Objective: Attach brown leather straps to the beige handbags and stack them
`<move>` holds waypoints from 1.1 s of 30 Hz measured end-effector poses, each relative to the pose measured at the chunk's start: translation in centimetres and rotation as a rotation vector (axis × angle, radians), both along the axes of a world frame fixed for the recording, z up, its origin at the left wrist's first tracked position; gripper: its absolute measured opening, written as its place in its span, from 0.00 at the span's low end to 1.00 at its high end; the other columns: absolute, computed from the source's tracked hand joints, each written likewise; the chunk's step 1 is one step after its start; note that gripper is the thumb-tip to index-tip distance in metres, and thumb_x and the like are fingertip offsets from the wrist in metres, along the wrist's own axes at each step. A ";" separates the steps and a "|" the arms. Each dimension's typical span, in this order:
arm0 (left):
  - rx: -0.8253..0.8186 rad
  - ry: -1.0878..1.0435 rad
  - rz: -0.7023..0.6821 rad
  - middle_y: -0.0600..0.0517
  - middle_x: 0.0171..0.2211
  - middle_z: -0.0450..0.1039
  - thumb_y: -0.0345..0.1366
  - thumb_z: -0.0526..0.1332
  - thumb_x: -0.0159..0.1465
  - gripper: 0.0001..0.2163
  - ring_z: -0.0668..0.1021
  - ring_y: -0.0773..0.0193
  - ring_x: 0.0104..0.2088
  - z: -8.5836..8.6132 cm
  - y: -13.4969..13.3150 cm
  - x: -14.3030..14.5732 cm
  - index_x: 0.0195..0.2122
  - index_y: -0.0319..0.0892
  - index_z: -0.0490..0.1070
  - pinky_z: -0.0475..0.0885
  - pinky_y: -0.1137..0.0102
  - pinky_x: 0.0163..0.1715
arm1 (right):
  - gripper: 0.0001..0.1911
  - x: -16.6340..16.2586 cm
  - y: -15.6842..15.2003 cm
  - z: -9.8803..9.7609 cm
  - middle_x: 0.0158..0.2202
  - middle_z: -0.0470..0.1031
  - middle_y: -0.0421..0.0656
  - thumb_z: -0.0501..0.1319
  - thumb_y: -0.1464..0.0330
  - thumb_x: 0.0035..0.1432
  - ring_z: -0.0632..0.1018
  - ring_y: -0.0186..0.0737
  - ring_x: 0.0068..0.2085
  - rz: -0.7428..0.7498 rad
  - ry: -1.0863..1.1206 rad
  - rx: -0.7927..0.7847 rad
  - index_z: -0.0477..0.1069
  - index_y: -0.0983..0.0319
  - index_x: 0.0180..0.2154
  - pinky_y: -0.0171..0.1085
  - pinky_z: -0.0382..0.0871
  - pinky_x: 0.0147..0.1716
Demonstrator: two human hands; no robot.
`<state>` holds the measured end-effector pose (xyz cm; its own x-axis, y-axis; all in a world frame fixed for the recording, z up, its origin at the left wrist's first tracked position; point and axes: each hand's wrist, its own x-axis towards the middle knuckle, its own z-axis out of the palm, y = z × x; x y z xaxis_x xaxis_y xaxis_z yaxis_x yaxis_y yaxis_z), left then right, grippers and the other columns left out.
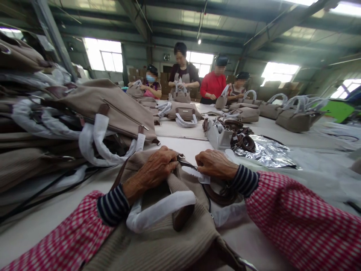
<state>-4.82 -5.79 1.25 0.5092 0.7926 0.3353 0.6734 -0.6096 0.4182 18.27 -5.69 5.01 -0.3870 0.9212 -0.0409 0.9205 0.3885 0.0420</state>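
A taupe ribbed handbag [118,246] lies in front of me, its handle [163,212] wrapped in white padding. My left hand [159,167] is closed on the bag's top edge, by a metal ring. From there a dark zipper [186,162] stretches across to my right hand [216,164], whose fingers are pinched at its far end. Just below the right fingers hangs a white tag [196,174]. A coiled brown strap [221,194] lies under my right wrist, partly hidden by it.
At left rises a pile of handbags [121,101]. Ahead stand a tape dispenser [220,135], several brown straps [245,141] and a silver foil sheet [267,152]. More handbags [295,116] line the far right. Several co-workers [214,84] handle bags across the table [180,137].
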 end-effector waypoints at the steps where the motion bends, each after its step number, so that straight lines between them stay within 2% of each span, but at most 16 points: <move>1: -0.002 -0.002 0.003 0.48 0.35 0.73 0.32 0.55 0.70 0.10 0.73 0.55 0.42 0.0 0.0 0.0 0.32 0.42 0.72 0.68 0.61 0.44 | 0.08 0.2 0.0 0.0 0.36 0.81 0.49 0.63 0.69 0.58 0.78 0.44 0.36 0.001 0.008 0.015 0.81 0.62 0.36 0.37 0.51 0.29; 4: 0.004 -0.010 0.005 0.48 0.35 0.72 0.33 0.55 0.69 0.09 0.73 0.56 0.41 -0.1 0.1 0.0 0.32 0.42 0.71 0.68 0.61 0.45 | 0.08 1.5 -0.6 -0.3 0.32 0.80 0.47 0.61 0.70 0.60 0.76 0.41 0.33 -0.016 0.115 0.094 0.79 0.63 0.33 0.37 0.54 0.30; 7: -0.003 -0.022 0.017 0.48 0.35 0.72 0.32 0.56 0.68 0.09 0.73 0.56 0.41 -0.3 0.2 0.1 0.31 0.41 0.70 0.68 0.62 0.46 | 0.10 2.8 -1.7 -0.9 0.29 0.79 0.45 0.60 0.67 0.64 0.76 0.40 0.32 -0.022 0.343 0.215 0.77 0.63 0.32 0.36 0.60 0.34; 11: -0.007 -0.055 0.038 0.48 0.35 0.72 0.32 0.56 0.68 0.08 0.74 0.56 0.42 -0.4 0.2 0.2 0.31 0.41 0.71 0.68 0.62 0.46 | 0.12 2.2 -2.9 -2.0 0.31 0.80 0.45 0.61 0.64 0.66 0.77 0.41 0.32 0.055 0.557 0.317 0.76 0.61 0.31 0.37 0.63 0.35; 18: -0.055 -0.102 0.032 0.48 0.34 0.74 0.30 0.58 0.67 0.08 0.74 0.55 0.43 0.0 0.0 -0.2 0.30 0.41 0.72 0.68 0.62 0.45 | 0.10 -1.2 -3.0 -3.4 0.32 0.80 0.45 0.61 0.68 0.66 0.77 0.40 0.32 0.128 0.496 0.308 0.76 0.62 0.32 0.36 0.62 0.34; 23: -0.103 -0.181 0.008 0.50 0.32 0.74 0.31 0.58 0.66 0.08 0.74 0.57 0.38 -0.2 0.4 -0.5 0.29 0.41 0.71 0.66 0.64 0.40 | 0.10 -0.9 -3.6 -3.9 0.32 0.79 0.45 0.60 0.70 0.67 0.76 0.39 0.31 0.171 0.390 0.256 0.74 0.62 0.32 0.36 0.59 0.33; 29: -0.206 -0.249 0.019 0.52 0.28 0.74 0.34 0.58 0.63 0.08 0.74 0.61 0.31 0.1 0.5 -0.5 0.26 0.40 0.71 0.63 0.65 0.34 | 0.09 -0.9 -3.8 -3.9 0.33 0.79 0.46 0.60 0.71 0.66 0.76 0.39 0.32 0.162 0.437 0.236 0.73 0.62 0.32 0.36 0.61 0.33; 33: -0.210 -0.254 0.047 0.54 0.27 0.72 0.35 0.59 0.62 0.08 0.72 0.62 0.30 0.2 0.4 -0.4 0.27 0.40 0.71 0.61 0.66 0.32 | 0.08 -1.3 -3.5 -3.8 0.33 0.78 0.44 0.61 0.71 0.66 0.77 0.39 0.33 0.185 0.431 0.188 0.74 0.62 0.32 0.36 0.61 0.34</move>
